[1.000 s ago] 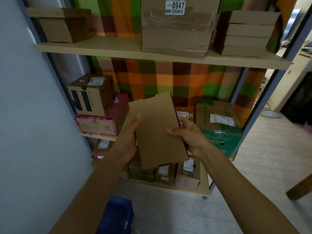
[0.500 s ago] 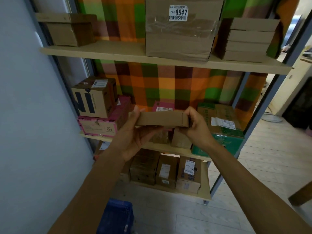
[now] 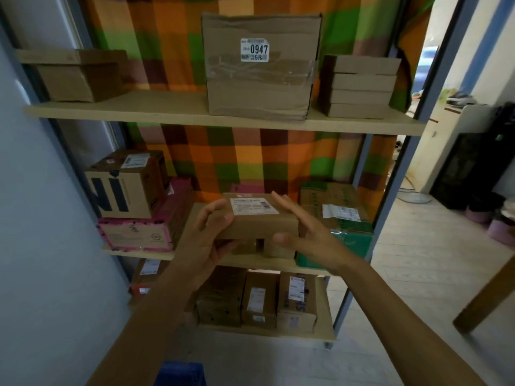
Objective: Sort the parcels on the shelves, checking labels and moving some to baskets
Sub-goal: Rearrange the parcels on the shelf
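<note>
A flat brown parcel [image 3: 262,227] lies level in front of the middle shelf [image 3: 139,253], its white label [image 3: 253,206] facing up. My left hand [image 3: 211,235] grips its left end, thumb at the top edge and fingers curled underneath. Resting against the parcel's right end is my right hand [image 3: 303,232], fingers straight along the top edge and thumb at the front face. Smaller brown parcels sit on the shelf just under the held one, mostly hidden by it. The corner of a blue basket [image 3: 181,374] shows at the bottom edge, below my left forearm.
On the middle shelf a brown box marked NI [image 3: 125,188] sits on a pink box [image 3: 139,235] at the left, a green box [image 3: 337,218] at the right. The top shelf holds a large box labelled 0947 [image 3: 259,87] and stacked flat boxes [image 3: 359,87]. Several labelled parcels [image 3: 259,299] fill the lower shelf.
The parcel turned from its plain face towards me, through edge-on, to lying flat with the label up. My right hand loosened from a grip to straight fingers. The view tilted upward.
</note>
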A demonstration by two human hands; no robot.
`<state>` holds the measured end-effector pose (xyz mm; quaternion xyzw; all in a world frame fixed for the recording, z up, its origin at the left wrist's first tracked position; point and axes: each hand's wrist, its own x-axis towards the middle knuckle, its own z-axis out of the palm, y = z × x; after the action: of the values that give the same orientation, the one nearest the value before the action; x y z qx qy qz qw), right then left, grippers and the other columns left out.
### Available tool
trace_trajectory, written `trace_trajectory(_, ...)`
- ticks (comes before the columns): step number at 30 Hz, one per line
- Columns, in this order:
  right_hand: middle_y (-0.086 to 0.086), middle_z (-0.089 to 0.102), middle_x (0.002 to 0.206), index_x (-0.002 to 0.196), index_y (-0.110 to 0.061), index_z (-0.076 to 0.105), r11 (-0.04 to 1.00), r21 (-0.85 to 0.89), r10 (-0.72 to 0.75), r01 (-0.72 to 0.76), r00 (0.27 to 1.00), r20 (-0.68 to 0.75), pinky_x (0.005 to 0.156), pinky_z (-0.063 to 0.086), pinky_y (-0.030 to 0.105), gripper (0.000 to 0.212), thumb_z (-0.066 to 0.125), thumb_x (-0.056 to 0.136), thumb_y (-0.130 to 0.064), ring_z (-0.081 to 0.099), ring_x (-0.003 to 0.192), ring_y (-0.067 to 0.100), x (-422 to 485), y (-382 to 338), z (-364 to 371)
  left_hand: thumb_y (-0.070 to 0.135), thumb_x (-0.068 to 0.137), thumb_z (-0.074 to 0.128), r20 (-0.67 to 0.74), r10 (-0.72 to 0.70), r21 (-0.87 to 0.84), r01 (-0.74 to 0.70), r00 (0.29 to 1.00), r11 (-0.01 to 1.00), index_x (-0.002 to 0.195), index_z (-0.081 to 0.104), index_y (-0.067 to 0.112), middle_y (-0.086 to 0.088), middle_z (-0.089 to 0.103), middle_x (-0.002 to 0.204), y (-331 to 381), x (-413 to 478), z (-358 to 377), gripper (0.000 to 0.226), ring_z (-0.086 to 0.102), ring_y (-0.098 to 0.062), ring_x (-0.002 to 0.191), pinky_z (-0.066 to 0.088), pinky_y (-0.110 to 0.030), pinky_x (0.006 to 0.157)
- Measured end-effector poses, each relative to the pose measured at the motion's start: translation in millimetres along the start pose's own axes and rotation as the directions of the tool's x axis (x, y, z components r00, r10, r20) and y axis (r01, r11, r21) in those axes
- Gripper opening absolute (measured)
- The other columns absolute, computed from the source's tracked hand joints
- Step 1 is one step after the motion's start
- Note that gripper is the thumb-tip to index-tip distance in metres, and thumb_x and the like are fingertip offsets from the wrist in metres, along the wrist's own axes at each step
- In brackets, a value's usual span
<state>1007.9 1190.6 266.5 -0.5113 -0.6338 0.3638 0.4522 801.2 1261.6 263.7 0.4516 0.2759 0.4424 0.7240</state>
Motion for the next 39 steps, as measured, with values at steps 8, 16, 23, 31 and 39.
trace_trajectory(8, -0.024, 0.024, 0.149, 0.124, -0.047, 0.055, 0.997, 0.014, 0.072, -0.071, 0.99, -0.124, 0.1, 0.025, 0.009, 0.085, 0.039, 0.059, -0.1, 0.017, 0.141, -0.006, -5.9, 4.6, 4.0, 0.045, 0.081, 0.053, -0.002, -0.058, -0.002, 0.058, 0.998, 0.998, 0.114, 0.062, 0.02, -0.003, 0.063, 0.117, 0.1, -1.4, 14.9, 0.042, 0.063, -0.023, 0.108, 0.063, -0.037, 0.07)
trace_trajectory(16, -0.004, 0.059, 0.128, 0.14, -0.031, 0.047, 0.884, 0.432, 0.33, -0.179, 0.892, -0.307, 0.071, 0.052, 0.02, 0.047, 0.06, 0.095, -0.036, 0.065, 0.105, 0.014, 1.7, 8.8, 16.9, 0.01, 0.1, 0.045, -0.032, -0.091, 0.129, 0.095, 0.995, 0.987, 0.132, 0.048, 0.04, 0.004, 0.062, 0.124, -12.6, -0.9, 15.8, 0.043, 0.066, -0.023, 0.104, 0.059, -0.038, 0.072)
trace_trajectory(23, 0.01, 0.07, 0.122, 0.153, -0.021, 0.034, 0.706, 0.653, 0.491, -0.276, 0.855, -0.169, 0.07, 0.059, 0.036, 0.069, 0.068, 0.093, -0.028, 0.072, 0.1, 0.027, 15.2, 13.0, 12.2, 0.001, 0.095, 0.045, -0.006, -0.083, 0.188, 0.083, 0.997, 0.979, 0.143, 0.04, 0.039, 0.004, 0.071, 0.113, -10.3, 1.5, 8.9, 0.061, 0.068, -0.024, 0.104, 0.058, -0.04, 0.073)
trace_trajectory(31, 0.007, 0.07, 0.122, 0.146, -0.024, 0.048, 0.792, 0.575, 0.423, -0.206, 0.863, -0.274, 0.065, 0.059, 0.03, 0.056, 0.064, 0.094, -0.007, 0.073, 0.09, 0.019, 16.4, 11.2, 18.2, 0.011, 0.094, 0.061, -0.091, -0.081, 0.185, 0.097, 0.993, 0.978, 0.142, 0.046, 0.035, -0.004, 0.062, 0.131, -17.8, 8.2, 8.4, 0.056, 0.066, -0.025, 0.111, 0.059, -0.038, 0.072)
trace_trajectory(39, 0.006, 0.07, 0.121, 0.143, -0.028, 0.051, 0.801, 0.577, 0.401, -0.158, 0.858, -0.322, 0.069, 0.059, 0.03, 0.057, 0.066, 0.092, -0.006, 0.071, 0.099, 0.022, 8.8, 5.1, 8.9, 0.007, 0.095, 0.057, -0.041, 0.0, 0.257, 0.011, 0.999, 0.966, 0.147, 0.042, 0.032, -0.001, 0.064, 0.13, -18.1, 8.5, 22.9, 0.059, 0.064, -0.023, 0.114, 0.056, -0.04, 0.082)
